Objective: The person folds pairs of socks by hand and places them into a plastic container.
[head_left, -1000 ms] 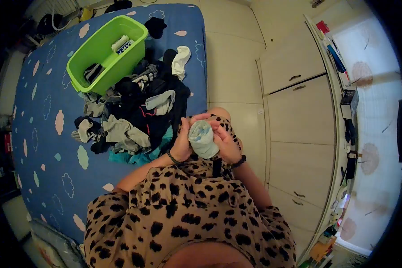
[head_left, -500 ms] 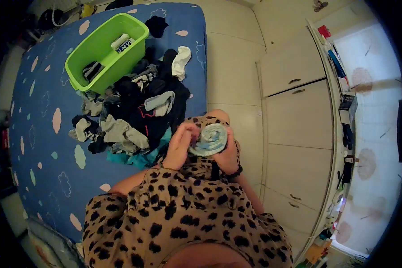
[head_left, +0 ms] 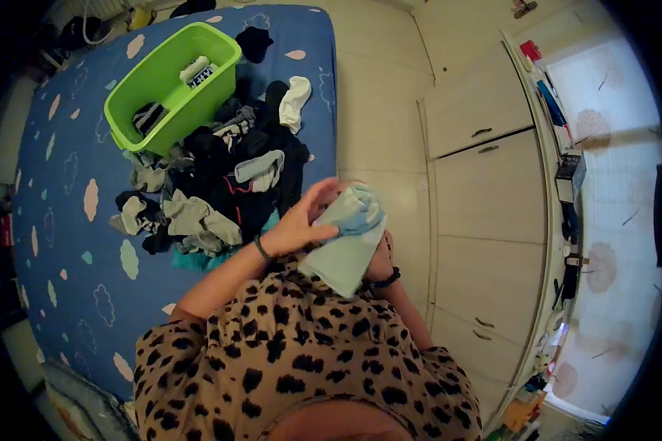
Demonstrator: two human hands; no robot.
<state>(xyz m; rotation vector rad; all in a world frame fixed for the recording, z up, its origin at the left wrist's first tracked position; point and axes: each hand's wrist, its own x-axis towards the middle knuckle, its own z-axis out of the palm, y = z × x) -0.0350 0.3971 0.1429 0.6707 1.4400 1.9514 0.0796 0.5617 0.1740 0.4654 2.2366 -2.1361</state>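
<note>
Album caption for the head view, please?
Right hand holds pale cloth, left hand alongside, near heaped clothes and green tub.

One held cloth (head_left: 342, 261) — one basket (head_left: 198, 112)

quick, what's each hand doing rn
Left hand: open, fingers curved, thumb at the cloth.
Right hand: holding the cloth, fingers mostly hidden behind it.

The basket (head_left: 191, 121) stands on the bed (head_left: 62, 246); items (head_left: 150, 117), apparently rolled garments, lie inside. The clothing pile (head_left: 213, 180) lies before the basket. Right of the pile, the cloth (head_left: 349, 246) sits between left hand (head_left: 299, 225) and right hand (head_left: 380, 263). The cabinet (head_left: 485, 191) stands farther right.
</note>
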